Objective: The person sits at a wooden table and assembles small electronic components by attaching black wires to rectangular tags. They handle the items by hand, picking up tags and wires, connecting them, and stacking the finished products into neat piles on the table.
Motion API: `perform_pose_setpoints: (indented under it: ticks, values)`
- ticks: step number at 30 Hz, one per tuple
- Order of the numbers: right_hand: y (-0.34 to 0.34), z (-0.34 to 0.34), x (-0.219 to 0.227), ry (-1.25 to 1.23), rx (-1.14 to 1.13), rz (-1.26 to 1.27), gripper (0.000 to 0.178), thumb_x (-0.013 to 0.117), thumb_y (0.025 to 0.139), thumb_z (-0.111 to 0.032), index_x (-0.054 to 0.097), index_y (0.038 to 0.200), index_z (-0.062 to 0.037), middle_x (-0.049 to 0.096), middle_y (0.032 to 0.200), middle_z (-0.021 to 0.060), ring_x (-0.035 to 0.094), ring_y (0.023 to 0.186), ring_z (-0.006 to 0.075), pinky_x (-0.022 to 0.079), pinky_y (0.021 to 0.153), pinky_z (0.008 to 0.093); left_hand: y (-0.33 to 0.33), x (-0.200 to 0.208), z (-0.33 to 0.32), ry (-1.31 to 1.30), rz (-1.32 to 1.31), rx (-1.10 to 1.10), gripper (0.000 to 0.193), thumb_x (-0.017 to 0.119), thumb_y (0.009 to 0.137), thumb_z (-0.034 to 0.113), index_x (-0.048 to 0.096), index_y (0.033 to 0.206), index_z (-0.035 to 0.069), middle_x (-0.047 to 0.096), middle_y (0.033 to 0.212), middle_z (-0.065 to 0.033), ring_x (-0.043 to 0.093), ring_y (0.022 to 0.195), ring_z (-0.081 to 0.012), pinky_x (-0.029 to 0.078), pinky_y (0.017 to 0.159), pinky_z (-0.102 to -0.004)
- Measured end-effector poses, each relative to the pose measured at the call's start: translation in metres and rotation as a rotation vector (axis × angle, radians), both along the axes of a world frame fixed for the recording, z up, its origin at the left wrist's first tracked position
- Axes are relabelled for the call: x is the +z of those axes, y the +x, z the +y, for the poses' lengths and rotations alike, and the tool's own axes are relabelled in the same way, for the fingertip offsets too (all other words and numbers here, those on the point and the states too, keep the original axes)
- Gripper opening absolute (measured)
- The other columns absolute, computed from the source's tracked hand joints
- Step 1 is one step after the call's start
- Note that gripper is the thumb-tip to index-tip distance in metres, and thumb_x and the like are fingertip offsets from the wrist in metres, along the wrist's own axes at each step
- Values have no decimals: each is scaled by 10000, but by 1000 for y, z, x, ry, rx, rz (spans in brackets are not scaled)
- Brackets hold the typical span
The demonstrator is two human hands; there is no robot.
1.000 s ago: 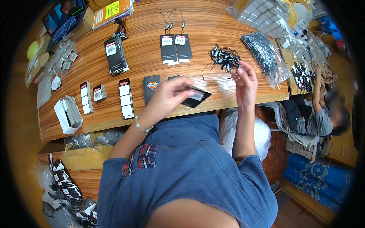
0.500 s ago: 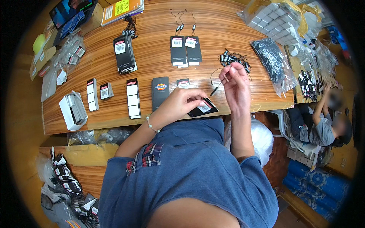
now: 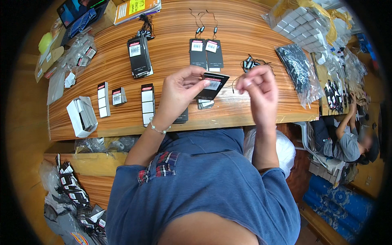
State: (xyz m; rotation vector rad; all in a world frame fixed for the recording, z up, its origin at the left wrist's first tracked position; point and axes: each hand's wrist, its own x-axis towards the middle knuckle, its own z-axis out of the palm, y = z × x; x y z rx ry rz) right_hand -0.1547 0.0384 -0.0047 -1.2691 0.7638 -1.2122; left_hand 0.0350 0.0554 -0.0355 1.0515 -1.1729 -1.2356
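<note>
My left hand (image 3: pixel 183 83) pinches a black hang tag (image 3: pixel 213 86) with a white barcode sticker and a red strip, holding it tilted above the table. To its right, my right hand (image 3: pixel 262 87) is raised with thumb and fingers pinched, slightly blurred. A thin black string (image 3: pixel 233 83) hangs by its fingertips. Behind that hand lies a pile of black strings with small toggles (image 3: pixel 252 63). Two strung hang tags (image 3: pixel 198 57) lie side by side beyond my left hand. Under the held tag sits a small stack of cards (image 3: pixel 205 105); a dark stack (image 3: pixel 181 117) is partly hidden by my left wrist.
A thick stack of strung tags (image 3: pixel 139 61) lies at the back left. Sticker stacks (image 3: pixel 148 104) and a white box of cards (image 3: pixel 81 116) line the front left. A plastic bag of black items (image 3: pixel 300 75) lies right. Another person (image 3: pixel 349 141) works at far right.
My left hand has lifted the hang tag away from the table's front edge, further over the table. My right hand has shifted slightly right, and the view has moved a little.
</note>
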Motion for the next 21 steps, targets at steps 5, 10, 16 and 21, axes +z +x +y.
perform_pose_setpoints:
  ticks: [5, 10, 16, 21]
  values:
    - [28, 8, -17, -150, -106, 268, 112, 547, 786, 46, 472, 856, 2, 540, 690, 33, 508, 611, 67, 408, 560, 210, 0, 9, -2, 15, -22, 31, 207, 648, 750, -27, 563, 937, -10, 639, 884, -95, 619, 822, -119, 510, 723, -216]
    - [39, 8, -21, -186, -200, 272, 120, 561, 769, 45, 469, 834, 3, 526, 654, 34, 492, 592, 63, 405, 537, 215, -4, 9, 0, -32, -57, 40, 186, 636, 754, -42, 566, 923, -10, 633, 863, -74, 616, 808, -113, 512, 703, -210]
    - [37, 5, -23, -212, -223, 283, 133, 567, 760, 43, 465, 833, -3, 502, 637, 33, 472, 575, 64, 399, 523, 216, -10, 6, 0, -82, -75, 65, 111, 631, 764, -15, 585, 865, -6, 627, 790, -48, 616, 734, -88, 525, 616, -203]
    - [36, 6, -21, -201, -221, 313, 131, 559, 758, 44, 466, 836, -5, 488, 637, 31, 454, 571, 60, 392, 515, 216, -11, 8, 0, -77, -75, 51, 99, 625, 765, -21, 587, 856, -7, 627, 785, -45, 619, 731, -91, 528, 607, -205]
